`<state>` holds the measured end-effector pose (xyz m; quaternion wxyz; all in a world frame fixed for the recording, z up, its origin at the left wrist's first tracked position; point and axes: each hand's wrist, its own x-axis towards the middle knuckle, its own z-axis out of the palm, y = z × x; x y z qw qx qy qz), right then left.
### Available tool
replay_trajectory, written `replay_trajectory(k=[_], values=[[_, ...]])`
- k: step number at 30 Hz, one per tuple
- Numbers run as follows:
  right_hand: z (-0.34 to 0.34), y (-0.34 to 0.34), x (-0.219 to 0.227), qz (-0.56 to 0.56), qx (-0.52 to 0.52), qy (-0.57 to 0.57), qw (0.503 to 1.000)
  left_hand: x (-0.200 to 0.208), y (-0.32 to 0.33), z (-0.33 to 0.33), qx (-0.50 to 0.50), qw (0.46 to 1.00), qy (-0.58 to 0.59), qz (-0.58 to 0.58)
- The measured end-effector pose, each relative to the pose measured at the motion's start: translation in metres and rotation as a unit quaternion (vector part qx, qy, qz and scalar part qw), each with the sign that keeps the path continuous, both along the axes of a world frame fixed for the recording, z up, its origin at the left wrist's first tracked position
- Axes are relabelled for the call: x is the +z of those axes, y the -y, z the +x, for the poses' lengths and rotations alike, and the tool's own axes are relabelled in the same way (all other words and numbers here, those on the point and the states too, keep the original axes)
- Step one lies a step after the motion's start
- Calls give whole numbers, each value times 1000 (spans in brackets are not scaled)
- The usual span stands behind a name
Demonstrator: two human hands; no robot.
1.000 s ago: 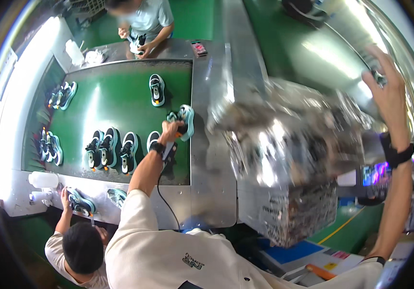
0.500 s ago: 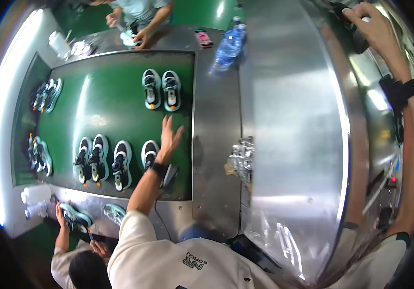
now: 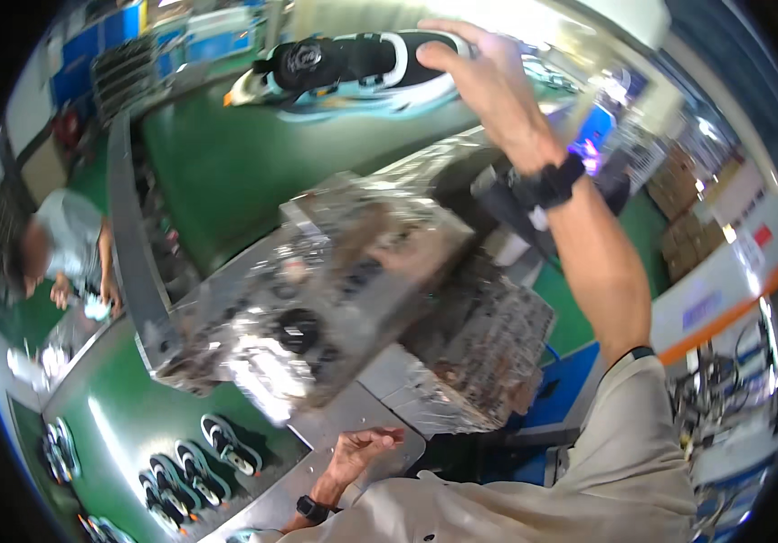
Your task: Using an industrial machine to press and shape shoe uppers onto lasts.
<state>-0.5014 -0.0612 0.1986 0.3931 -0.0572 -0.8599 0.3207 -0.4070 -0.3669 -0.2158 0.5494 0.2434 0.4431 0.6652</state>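
Note:
High in the head view, my right hand (image 3: 496,90) grips a black, white and light-blue sneaker (image 3: 353,72) by its toe end. The thumb lies over the toe and the fingers go round the far side. The sneaker is held sideways above a raised green belt (image 3: 217,172), its heel toward the left. Low in the picture, my left hand (image 3: 364,455) hovers over the metal table edge, fingers loosely bent with nothing in them. Several similar sneakers (image 3: 199,471) stand in a row on the lower green belt (image 3: 118,425).
Between the two belts stands a foil-covered metal machine housing (image 3: 362,262), blurred by motion. Another person (image 3: 72,235) at the left handles a light-coloured shoe. A metal rail (image 3: 127,208) edges the raised belt. A white and orange machine (image 3: 724,281) and stacked cartons (image 3: 687,199) are at the right.
My view has swung to the right and up. My right hand, earlier raised at the far right edge, now shows a sneaker in its grip. My left hand has drawn back from over the belt.

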Motion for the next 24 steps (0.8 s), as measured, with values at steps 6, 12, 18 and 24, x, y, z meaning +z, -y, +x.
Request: replay_trajectory(k=[6,12,18,24], values=[[234,2,3,-87,-28,-202,975,130,-105,47,-269,928,186,179],[471,43,-66,-99,-225,-72,967,217,-160,203,-442,811,366,111],[657,154,-184,-256,-472,-147,831,177,-147,360,-471,852,226,1],[772,262,-263,-332,-479,-342,738,147,-146,529,-507,861,9,26]])
